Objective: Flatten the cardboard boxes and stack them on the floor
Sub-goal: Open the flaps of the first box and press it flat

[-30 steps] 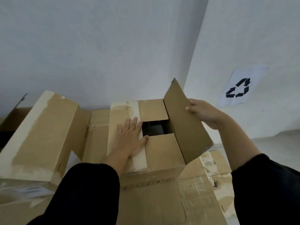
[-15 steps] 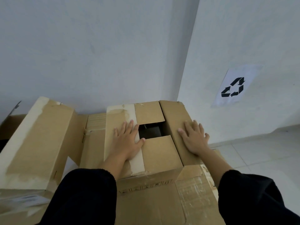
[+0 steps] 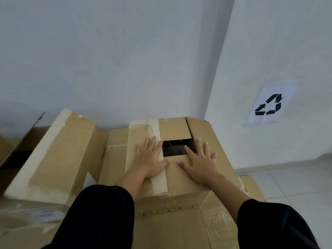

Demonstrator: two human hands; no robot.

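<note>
A brown cardboard box (image 3: 185, 187) stands in front of me with its four top flaps folded down and a dark square gap (image 3: 175, 148) left in the middle. My left hand (image 3: 150, 158) lies flat on the left flap, over a strip of pale tape. My right hand (image 3: 200, 162) lies flat with spread fingers across the right and near flaps, beside the gap. Another taped cardboard box (image 3: 53, 155) sits tilted to the left. Flattened cardboard (image 3: 179, 229) lies underneath, nearest to me.
An open box (image 3: 16, 150) is at the far left edge. The boxes sit against a white wall corner (image 3: 213, 87). A paper sheet with a recycling symbol (image 3: 269, 105) hangs on the right wall. Pale floor tiles (image 3: 296, 184) show at the right.
My right hand brought the raised right flap down flat, then slid left toward the middle gap. My left hand has stayed pressed on the left flap.
</note>
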